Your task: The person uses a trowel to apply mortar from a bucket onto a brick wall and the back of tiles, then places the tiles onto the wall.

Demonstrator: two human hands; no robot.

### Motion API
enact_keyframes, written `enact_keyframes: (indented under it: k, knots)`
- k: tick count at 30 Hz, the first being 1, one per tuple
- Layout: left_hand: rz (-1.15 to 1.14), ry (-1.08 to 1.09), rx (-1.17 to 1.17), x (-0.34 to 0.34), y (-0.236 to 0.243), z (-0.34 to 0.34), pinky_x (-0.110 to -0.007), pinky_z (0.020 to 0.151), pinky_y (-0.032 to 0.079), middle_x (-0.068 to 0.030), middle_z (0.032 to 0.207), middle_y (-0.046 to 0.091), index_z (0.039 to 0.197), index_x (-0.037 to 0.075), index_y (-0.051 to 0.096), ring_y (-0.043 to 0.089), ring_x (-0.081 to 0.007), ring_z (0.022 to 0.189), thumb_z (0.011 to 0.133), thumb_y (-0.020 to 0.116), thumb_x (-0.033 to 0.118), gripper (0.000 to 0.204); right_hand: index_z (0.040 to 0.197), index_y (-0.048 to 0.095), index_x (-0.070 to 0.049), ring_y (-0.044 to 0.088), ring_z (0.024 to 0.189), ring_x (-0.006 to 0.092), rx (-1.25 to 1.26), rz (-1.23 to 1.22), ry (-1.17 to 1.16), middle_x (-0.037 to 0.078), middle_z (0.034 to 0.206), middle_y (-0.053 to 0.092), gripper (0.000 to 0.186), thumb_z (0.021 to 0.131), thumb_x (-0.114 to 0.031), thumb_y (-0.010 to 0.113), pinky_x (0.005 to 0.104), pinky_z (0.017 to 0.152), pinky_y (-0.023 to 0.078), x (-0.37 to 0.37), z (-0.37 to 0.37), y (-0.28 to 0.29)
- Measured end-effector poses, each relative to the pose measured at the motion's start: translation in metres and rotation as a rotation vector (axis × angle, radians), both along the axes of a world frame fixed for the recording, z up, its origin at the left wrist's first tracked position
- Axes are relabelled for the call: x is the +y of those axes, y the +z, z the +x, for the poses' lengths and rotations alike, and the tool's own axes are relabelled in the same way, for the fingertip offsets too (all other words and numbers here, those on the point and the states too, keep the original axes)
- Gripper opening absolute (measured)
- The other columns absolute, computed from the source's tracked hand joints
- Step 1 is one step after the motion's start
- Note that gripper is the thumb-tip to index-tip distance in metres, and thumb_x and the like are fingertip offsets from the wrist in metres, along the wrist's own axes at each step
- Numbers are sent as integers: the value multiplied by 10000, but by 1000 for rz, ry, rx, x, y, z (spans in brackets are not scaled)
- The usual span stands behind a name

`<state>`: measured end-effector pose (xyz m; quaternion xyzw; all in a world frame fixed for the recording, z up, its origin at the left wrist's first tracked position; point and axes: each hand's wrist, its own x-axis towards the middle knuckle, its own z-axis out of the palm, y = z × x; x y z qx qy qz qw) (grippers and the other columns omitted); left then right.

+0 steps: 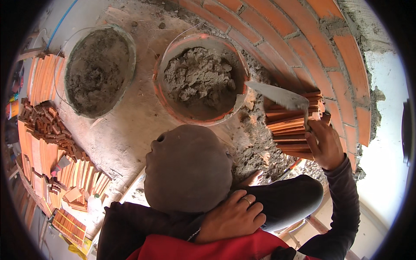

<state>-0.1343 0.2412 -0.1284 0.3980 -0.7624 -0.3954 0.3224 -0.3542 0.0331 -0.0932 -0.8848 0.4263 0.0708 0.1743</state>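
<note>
Trowel point(279, 95) is hanging above flat bricks point(290, 128) near the floor's point(123, 136) right edge, blade pointing left toward an orange-rimmed bucket point(157, 94) of mortar point(197, 73). The right hand point(325, 145) is gripping its handle; the left hand point(232, 214) is resting loosely curled. A brick wall point(303, 50) is rising behind; another tub point(131, 60) is standing left of the bucket.
</note>
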Motion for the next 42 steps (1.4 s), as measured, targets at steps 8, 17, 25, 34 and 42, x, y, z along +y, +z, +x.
enact_keyframes:
  k: [8,17,25,34,42]
  knots:
    - [5,13,27,-1,-2,4,-381,886,452,-31,825,590,742,120,612,605,-222,922,778,595,206,95,1073,689,-180,630,702,277,439,-439,323,49,824,674,301,792,-89,632,397,622,481,-68,40,9]
    - [-8,68,7,0,-1,8,-379,882,451,-25,799,570,737,127,604,611,-218,924,779,596,211,95,1089,690,-74,609,688,299,-21,47,195,113,900,690,343,754,1,693,418,654,506,-44,22,-56]
    - [44,3,-25,-2,-1,7,-377,898,456,-25,801,570,746,119,618,609,-215,922,780,602,208,96,1112,671,-55,600,774,330,-73,-139,3,118,822,602,360,757,-31,731,440,679,508,12,-37,-109]
    - [17,-82,-87,0,3,-1,-367,951,462,0,835,547,826,142,621,570,-167,937,800,585,242,110,1050,672,-75,640,755,340,-125,-67,-1,131,852,635,246,812,-112,723,453,667,501,2,29,-83]
    - [-5,-29,-39,3,4,2,-369,936,472,-11,846,562,822,130,619,582,-176,922,798,578,230,111,921,622,-64,635,716,423,139,43,206,179,727,643,217,964,-268,562,517,673,507,-46,113,-54]
